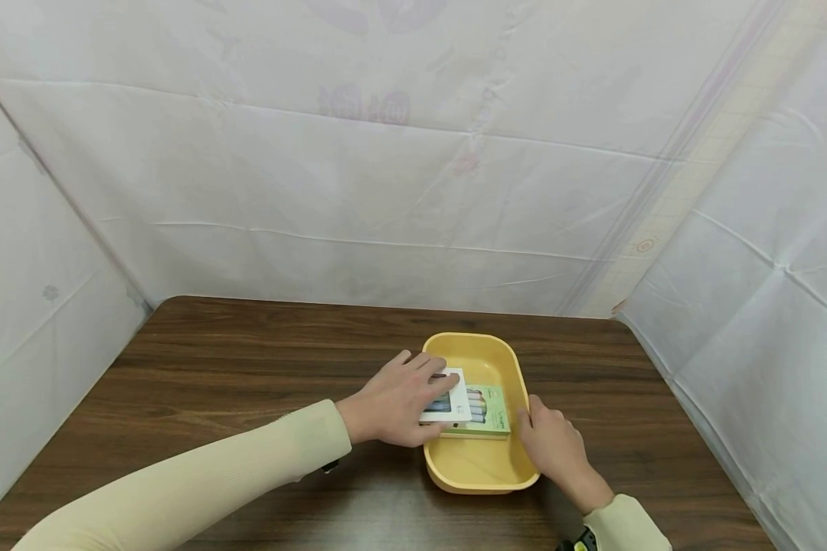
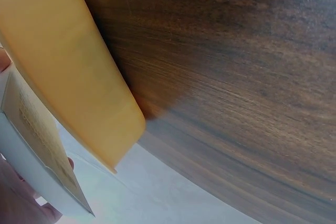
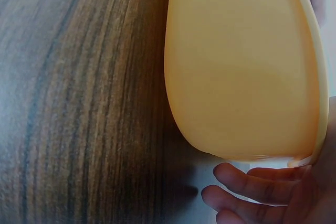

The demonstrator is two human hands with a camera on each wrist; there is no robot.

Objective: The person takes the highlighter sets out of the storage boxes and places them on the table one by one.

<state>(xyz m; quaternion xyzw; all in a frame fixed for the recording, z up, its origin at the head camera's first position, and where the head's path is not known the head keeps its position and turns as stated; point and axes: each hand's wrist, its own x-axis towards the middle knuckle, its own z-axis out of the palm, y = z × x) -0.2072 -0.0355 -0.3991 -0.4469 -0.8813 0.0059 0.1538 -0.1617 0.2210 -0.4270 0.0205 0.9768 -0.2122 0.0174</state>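
A yellow plastic bin (image 1: 481, 465) stands on the table. My left hand (image 1: 398, 402) holds a flat white box (image 1: 460, 402) with a picture window over the bin's left side, its fingers spread across the top and the thumb at the near edge. In the left wrist view the white box (image 2: 39, 135) tilts beside the bin wall (image 2: 79, 72), with fingertips on both sides of it. Under it, inside the bin, lies a green box (image 1: 496, 413) printed with pens, partly covered. My right hand (image 1: 558, 444) grips the bin's right rim, thumb over the edge and fingers (image 3: 252, 195) along the outer wall.
The dark wood-grain table (image 1: 248, 352) extends to both sides of the bin. White sheeting (image 1: 358, 191) hangs behind the table and along its left and right sides. A watch (image 1: 582, 542) is on the right wrist.
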